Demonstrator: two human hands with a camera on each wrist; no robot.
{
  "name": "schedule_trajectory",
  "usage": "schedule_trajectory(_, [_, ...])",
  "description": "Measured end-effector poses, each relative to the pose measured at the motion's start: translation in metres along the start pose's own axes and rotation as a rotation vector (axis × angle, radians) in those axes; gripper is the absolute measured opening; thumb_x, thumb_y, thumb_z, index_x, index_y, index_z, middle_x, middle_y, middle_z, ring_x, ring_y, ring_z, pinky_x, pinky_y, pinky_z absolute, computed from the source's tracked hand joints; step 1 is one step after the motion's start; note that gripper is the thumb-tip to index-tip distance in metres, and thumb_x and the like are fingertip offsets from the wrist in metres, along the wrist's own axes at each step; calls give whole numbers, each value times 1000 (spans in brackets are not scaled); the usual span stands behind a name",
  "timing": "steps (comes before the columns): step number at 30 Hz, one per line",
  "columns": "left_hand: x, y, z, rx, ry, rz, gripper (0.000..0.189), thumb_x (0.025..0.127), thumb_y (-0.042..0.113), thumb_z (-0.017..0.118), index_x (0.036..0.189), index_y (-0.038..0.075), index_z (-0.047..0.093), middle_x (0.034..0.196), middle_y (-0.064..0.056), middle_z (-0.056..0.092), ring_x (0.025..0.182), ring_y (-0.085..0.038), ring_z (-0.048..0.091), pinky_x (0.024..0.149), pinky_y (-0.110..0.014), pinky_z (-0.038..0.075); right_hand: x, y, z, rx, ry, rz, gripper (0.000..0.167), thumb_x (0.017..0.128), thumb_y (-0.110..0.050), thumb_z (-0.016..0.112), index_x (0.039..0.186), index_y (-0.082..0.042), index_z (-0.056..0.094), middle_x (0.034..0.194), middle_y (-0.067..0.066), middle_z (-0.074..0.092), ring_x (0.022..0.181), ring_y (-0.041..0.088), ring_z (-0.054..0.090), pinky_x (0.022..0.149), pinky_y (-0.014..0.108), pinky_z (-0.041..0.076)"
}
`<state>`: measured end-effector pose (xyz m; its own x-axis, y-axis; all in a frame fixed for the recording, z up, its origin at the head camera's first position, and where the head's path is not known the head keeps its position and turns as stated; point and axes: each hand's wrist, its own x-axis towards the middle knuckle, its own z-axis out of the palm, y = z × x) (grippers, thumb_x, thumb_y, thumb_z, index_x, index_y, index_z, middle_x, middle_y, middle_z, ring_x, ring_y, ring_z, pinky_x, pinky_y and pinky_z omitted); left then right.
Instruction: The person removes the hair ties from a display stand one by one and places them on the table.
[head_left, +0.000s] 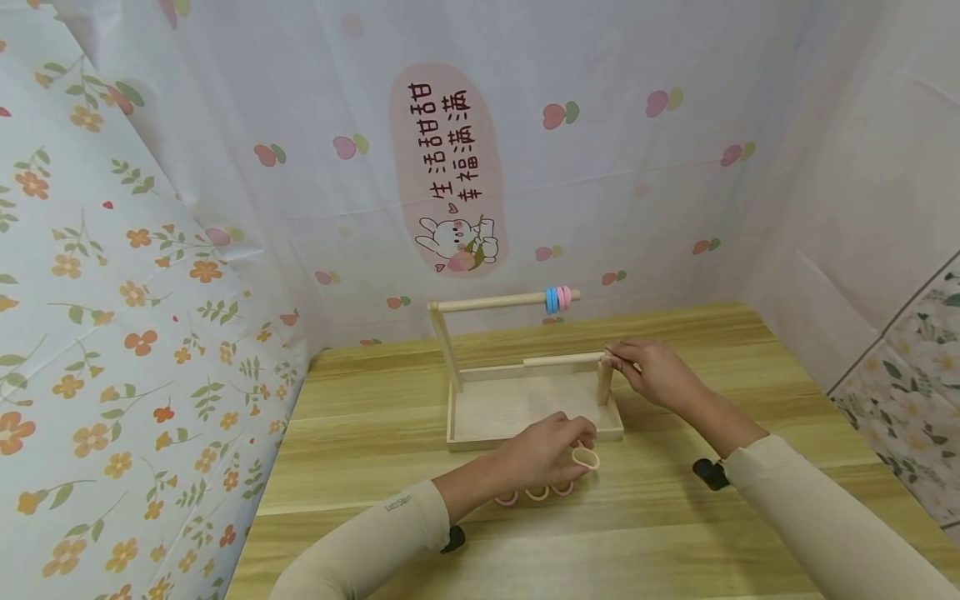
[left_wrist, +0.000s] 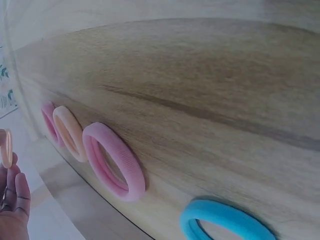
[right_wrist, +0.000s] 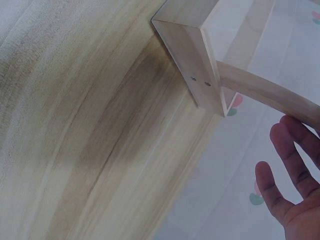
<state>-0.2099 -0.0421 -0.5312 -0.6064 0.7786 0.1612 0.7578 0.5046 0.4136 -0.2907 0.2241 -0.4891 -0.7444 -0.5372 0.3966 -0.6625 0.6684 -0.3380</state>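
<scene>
My left hand (head_left: 547,450) pinches a pale peach hair tie (head_left: 596,463) in front of a wooden two-armed rack (head_left: 472,446). Below that hand, two pink hair ties (left_wrist: 125,155) and a peach one (head_left: 537,498) lie on the table; the left wrist view adds a blue hair tie (left_wrist: 227,209). My right hand (head_left: 656,375) grips the right end of the rack's low rod (head_left: 562,360), at the top of its short post (right_wrist: 270,92). Thumb and index finger are out of the right wrist view. No tie shows on the low rod.
Blue and pink hair ties (head_left: 552,300) hang near the free right end of the rack's tall rod (head_left: 491,302). The wood-grain table (head_left: 360,425) meets a printed curtain (head_left: 600,183) behind and at the left.
</scene>
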Motion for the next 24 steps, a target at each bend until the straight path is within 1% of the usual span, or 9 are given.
schedule_trajectory(4, [1, 1, 3, 12, -40, -15, 43, 105, 29, 80, 140, 16, 59, 126, 7, 77, 114, -7, 70, 93, -8, 51, 0, 1, 1, 4, -7, 6, 31, 102, -4, 77, 130, 10, 76, 126, 29, 79, 94, 39, 81, 71, 47, 63])
schedule_trajectory(6, [1, 2, 4, 13, -59, -20, 44, 105, 30, 79, 142, 17, 58, 128, 7, 78, 114, -6, 70, 93, -8, 52, 1, 2, 1, 2, -10, 9, 31, 103, -4, 77, 130, 10, 77, 126, 28, 79, 92, 37, 81, 69, 45, 62])
schedule_trajectory(11, [1, 1, 7, 7, -99, -15, 44, 106, 28, 78, 143, 19, 56, 129, 8, 78, 116, -5, 70, 95, -10, 53, 0, 3, 2, -1, -3, 4, 30, 103, -5, 77, 130, 9, 77, 125, 28, 79, 90, 35, 81, 69, 45, 61])
schedule_trajectory(17, [3, 1, 9, 16, -131, 27, 46, 107, 27, 76, 146, 17, 53, 131, 7, 78, 112, -7, 72, 93, -8, 52, 0, 3, 2, 3, 8, -3, 30, 102, -4, 78, 129, 9, 78, 123, 26, 81, 85, 30, 80, 66, 40, 60])
schedule_trajectory(20, [3, 1, 10, 21, -136, 49, 48, 107, 27, 77, 147, 16, 52, 130, 6, 78, 109, -6, 73, 92, -7, 52, 0, 3, 3, 7, 8, -3, 31, 102, -5, 78, 129, 8, 78, 122, 25, 81, 83, 28, 78, 65, 38, 58])
schedule_trajectory(24, [3, 1, 10, 30, -144, 70, 49, 107, 27, 77, 147, 16, 51, 130, 6, 78, 103, -2, 74, 91, -7, 52, 0, 4, 2, 5, 7, -3, 31, 102, -5, 78, 129, 9, 78, 122, 25, 81, 83, 27, 78, 65, 37, 58])
